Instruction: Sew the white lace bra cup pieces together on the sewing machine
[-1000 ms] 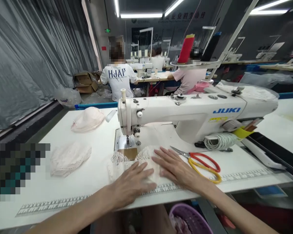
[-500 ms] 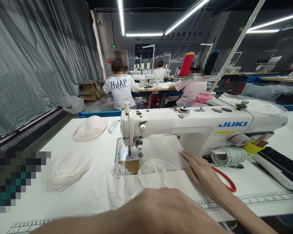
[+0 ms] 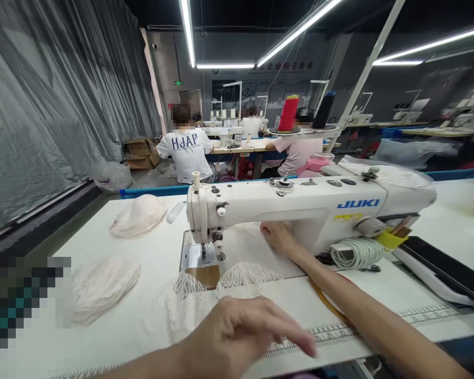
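My left hand (image 3: 253, 329) hovers over the front of the table, its fingers stretched out and holding nothing. Just behind it lie two white lace-edged fabric pieces (image 3: 247, 279), partly hidden by the hand. My right hand (image 3: 278, 237) reaches beneath the arm of the white sewing machine (image 3: 260, 205). Its fingers are curled in over the machine bed, and whatever is in them is hidden. A curved orange-red band (image 3: 326, 300) shows beside my right forearm. To the left of those pieces, the needle and presser foot (image 3: 204, 251) stand above the metal plate.
Two stacks of pale fabric pieces, one far (image 3: 138, 216) and one near (image 3: 105, 287), sit at the left. A coiled pale cord (image 3: 359, 253) and a black-and-white device (image 3: 442, 263) lie right. Printed ruler marks (image 3: 327, 331) run along the front edge. People (image 3: 185, 152) sit beyond.
My right hand has moved left and away from me, going under the machine arm. My left hand has turned and its fingers now stretch to the right. The whole view has shifted slightly.
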`<state>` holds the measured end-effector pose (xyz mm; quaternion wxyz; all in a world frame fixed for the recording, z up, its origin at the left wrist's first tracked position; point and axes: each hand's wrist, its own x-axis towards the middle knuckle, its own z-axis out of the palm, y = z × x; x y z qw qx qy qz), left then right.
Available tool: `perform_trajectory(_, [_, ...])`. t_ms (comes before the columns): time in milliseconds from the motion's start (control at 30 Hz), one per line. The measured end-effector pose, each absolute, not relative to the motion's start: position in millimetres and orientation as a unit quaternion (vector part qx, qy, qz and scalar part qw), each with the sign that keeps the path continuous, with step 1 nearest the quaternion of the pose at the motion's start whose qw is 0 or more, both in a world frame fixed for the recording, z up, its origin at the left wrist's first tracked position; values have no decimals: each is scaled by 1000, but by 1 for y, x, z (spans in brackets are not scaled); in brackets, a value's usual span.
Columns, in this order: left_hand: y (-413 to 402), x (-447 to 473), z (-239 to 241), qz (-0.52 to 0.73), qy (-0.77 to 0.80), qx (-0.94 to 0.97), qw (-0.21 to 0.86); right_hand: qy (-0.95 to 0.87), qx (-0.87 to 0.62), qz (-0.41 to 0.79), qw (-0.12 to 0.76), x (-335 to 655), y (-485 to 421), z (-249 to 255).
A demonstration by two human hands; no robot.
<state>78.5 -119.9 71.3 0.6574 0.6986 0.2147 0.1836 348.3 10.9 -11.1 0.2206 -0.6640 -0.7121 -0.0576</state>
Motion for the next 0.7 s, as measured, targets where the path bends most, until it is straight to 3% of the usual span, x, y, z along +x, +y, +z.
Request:
perform_trajectory(200, [-79,115,42,219,358,471,776,-730,-607,-103,298,345,-59,14])
perform_trajectory(333, [-78,146,43,246,302,353,851,-779,-498,-135,356,332,-130,41])
perform_trajectory(400, [-87,158,46,259,242,350,867,-827,-432,-135,335,322,-168,52])
perform_trajectory(500, [-105,162,49,282,212,380,855,-875,-392,-43,281,314,-217,63])
perform_trajectory(700, [-135,130,50,239,181,454,839,-699,-527,85,475,316,-230,62])
